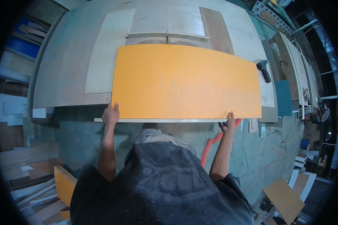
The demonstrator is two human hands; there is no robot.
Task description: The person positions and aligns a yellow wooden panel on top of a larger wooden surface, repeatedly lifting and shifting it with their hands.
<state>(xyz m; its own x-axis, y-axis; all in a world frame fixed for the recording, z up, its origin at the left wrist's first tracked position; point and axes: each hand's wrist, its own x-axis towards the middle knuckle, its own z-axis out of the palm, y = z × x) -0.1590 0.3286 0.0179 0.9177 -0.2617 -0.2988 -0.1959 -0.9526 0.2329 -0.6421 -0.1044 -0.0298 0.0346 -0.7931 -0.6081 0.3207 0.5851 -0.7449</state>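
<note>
A large orange panel (187,82) lies over the worktable, its near edge close to my body. My left hand (110,113) is closed on its near left corner, thumb on the upper side and fingers partly hidden underneath. Toward the right end of the same edge, my right hand (228,122) grips the panel with the thumb up against its face. A pale strip (161,120) runs just below the near edge and sticks out past the left corner. Beyond the panel, pale boards (165,18) lie on the tabletop (60,71).
A dark power tool (264,71) rests by the panel's right end. From beneath the near edge hangs a red coiled hose (207,148). Stacked offcuts (37,195) and an orange board (65,183) stand at lower left; a brown board (284,200) is at lower right.
</note>
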